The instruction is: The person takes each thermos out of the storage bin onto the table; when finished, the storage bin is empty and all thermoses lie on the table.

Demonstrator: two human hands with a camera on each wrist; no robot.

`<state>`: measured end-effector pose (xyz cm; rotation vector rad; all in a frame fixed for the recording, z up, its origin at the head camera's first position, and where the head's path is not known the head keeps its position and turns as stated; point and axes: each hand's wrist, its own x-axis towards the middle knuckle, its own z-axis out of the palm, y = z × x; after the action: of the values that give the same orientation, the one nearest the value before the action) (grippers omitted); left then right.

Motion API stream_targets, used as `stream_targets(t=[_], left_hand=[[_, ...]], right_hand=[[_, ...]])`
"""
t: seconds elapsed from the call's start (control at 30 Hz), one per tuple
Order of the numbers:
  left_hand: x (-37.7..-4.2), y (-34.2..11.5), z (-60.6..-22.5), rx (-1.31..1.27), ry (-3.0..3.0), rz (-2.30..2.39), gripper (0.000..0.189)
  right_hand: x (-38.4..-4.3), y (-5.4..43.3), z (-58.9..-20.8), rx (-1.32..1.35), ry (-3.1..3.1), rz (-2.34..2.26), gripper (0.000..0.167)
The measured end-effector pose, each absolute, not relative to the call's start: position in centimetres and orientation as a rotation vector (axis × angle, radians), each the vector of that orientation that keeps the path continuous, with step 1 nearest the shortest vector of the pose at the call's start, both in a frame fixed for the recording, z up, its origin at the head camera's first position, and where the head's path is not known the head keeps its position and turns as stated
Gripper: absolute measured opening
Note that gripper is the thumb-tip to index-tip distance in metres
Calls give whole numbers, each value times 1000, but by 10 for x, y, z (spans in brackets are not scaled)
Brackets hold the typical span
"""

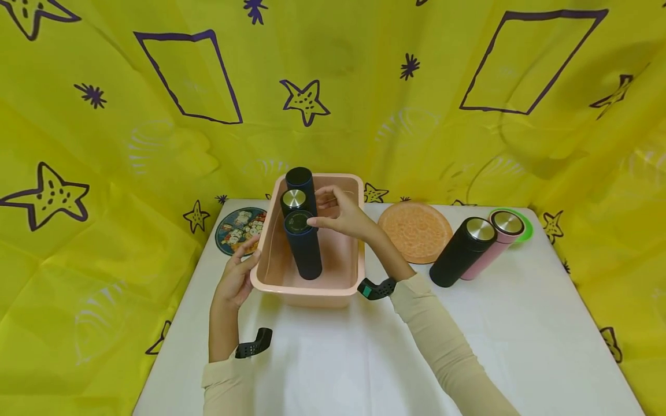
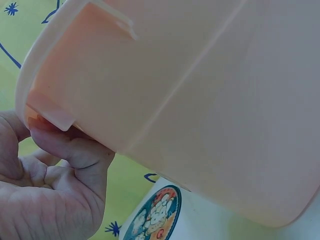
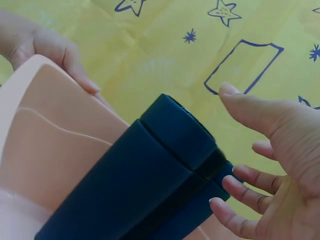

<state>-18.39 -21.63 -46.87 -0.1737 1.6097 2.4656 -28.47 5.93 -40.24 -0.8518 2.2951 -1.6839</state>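
A pink plastic basin (image 1: 340, 292) holds three dark vacuum flasks in a row. The nearest, a dark blue flask (image 1: 306, 254), leans against the others. Behind it are a silver-topped flask (image 1: 294, 200) and a dark-lidded flask (image 1: 299, 175), their lower parts hidden. My left hand (image 1: 239, 277) grips the basin's left rim, the thumb tucked under the lip in the left wrist view. My right hand (image 1: 343, 216) is over the basin beside the flask lids. In the right wrist view its fingers (image 3: 250, 192) are spread and hold nothing, thumb apart from the blue lid (image 3: 180, 132).
To the right stand a black flask (image 1: 452, 260) and a pink flask (image 1: 489, 254), with a green plate (image 1: 526, 228) behind. A round orange mat (image 1: 411, 231) lies between them and the basin. A patterned round mat (image 1: 234, 231) is partly hidden by the basin's left side.
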Motion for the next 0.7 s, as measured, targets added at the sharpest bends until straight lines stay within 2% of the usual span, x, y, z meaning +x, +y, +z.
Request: stream_targets(t=[0.2,0.7], left_hand=[[-184,-218,-469,-150,1579,2480,44],[-183,-217,-468,-174,1593,2477,51]], right_hand=[[-281,51,-413,-762,2234,-1687,62],[-274,41,-428,-774,2215,-1612,70]])
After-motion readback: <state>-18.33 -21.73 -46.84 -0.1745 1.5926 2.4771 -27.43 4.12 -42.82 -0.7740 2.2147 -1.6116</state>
